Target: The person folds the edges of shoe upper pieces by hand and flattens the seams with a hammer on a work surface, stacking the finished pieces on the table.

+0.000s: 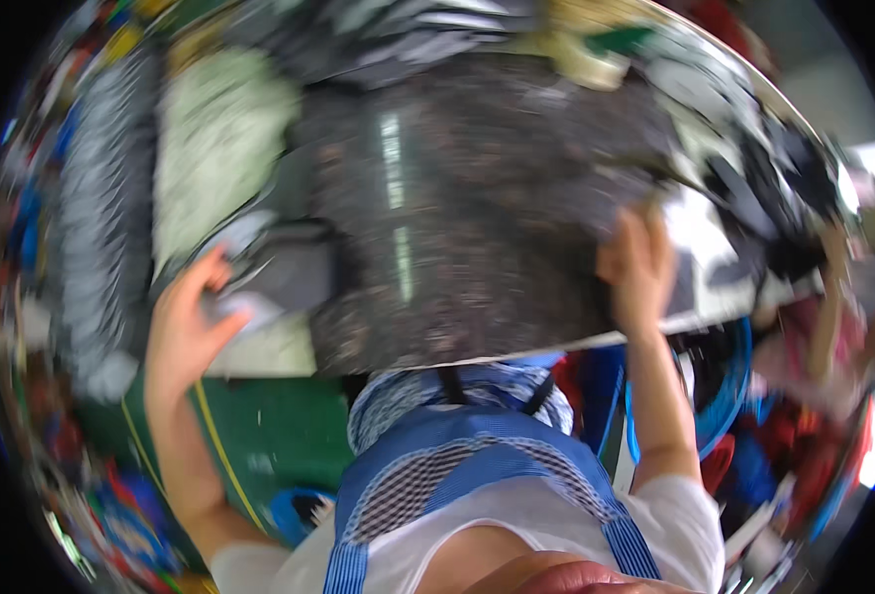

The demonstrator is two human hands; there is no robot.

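At the left of the table, my left hand (188,317) has its thumb and fingers apart. It is beside a flat dark grey piece (294,267), with a small whitish piece (249,309) near the thumb. Toward the right side, my right hand (641,267) is over a dark, shiny, mottled slab (477,228) that covers the middle of the table. Motion smears its fingers, so any hold is unclear. Just beyond its fingertips is a blurred, thin dark object (660,173).
Stacked grey pieces (105,218) line the left, and a heap of dark grey sheets (388,35) sits at the far edge. Black pieces (754,198) are at the right, near another person's arm (831,297). A blue hoop-shaped thing (744,396) is below the table's right edge.
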